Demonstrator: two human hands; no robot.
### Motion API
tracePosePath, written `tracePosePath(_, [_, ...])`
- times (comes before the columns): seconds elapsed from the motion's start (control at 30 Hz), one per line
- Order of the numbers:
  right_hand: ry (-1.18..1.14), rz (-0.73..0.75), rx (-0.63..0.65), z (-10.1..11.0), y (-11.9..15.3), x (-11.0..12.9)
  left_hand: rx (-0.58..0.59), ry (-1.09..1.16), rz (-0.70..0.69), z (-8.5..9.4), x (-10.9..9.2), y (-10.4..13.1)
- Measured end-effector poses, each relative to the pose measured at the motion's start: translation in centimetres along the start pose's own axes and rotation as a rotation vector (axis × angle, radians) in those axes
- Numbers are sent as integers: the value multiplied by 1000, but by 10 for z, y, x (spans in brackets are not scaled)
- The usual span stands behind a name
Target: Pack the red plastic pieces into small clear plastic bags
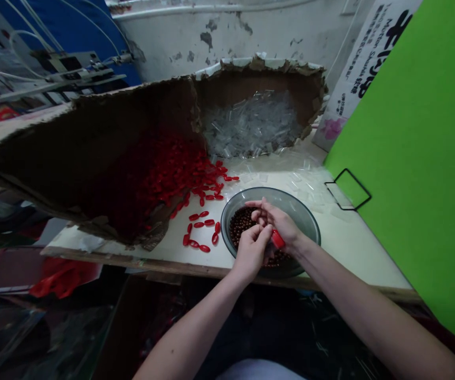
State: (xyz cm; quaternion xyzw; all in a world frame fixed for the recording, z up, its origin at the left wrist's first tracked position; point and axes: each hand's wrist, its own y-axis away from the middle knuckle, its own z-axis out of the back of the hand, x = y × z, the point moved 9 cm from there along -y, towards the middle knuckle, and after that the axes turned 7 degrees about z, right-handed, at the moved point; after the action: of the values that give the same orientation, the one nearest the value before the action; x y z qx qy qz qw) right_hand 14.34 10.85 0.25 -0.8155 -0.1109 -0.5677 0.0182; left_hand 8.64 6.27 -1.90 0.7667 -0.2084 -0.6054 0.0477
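Over a grey bowl [310, 224] of small brown beads [241, 224], my two hands meet. My left hand [249, 248] is closed, thumb and fingers pinched around a small clear plastic piece with a red end [277, 239]; its lower part is blurred. Close against it, my right hand [277, 219] has one finger stretched out to the left and the others curled inward; what lies in those curled fingers is hidden. Left of the bowl, several glossy red oval pieces [198, 224] lie loose on the white tabletop [354, 243].
A torn cardboard box [53, 137] behind holds a heap of red pieces [168, 169] and a pile of clear plastic tubes [251, 124]. More tubes are scattered right of it. A bright green panel [421, 158] with a black wire loop [348, 190] borders the right side.
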Motion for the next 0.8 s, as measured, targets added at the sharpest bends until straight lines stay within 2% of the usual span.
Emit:
tracePosePath(0.17, [-48, 17, -37, 2, 7, -9, -57, -119, -100, 4, -5, 7])
tracePosePath(0.3, [-18, 54, -104, 3, 17, -8, 14, -168, -23, -1, -3, 7])
tracePosePath(0.4, [-33, 98, -61, -4, 23, 11, 91, -189, 77, -1, -6, 11])
tracePosePath(0.47, [-7, 186, -53, 8, 21, 33, 52, -196, 125, 14, -11, 18])
tracePosePath(0.53, [134, 298, -123, 46, 11, 56, -93, -209, 126, 48, -19, 29])
tracePosePath(0.57, [281, 342, -186, 75, 3, 65, -204, -218, 104, 72, -23, 37])
tracePosePath(0.63, [711, 365, -394, 144, -13, 75, -437, -267, 71, 125, -26, 59])
tracePosePath(0.67, [971, 310, -481, 178, -23, 75, -573, -297, 81, 153, -24, 73])
tracePosePath(0.73, [1111, 229, -529, 236, -46, 65, -896, -389, 145, 207, -17, 106])
tracePosePath(0.8, [1216, 170, -545, 278, -68, 55, -1179, -558, 234, 244, -13, 134])
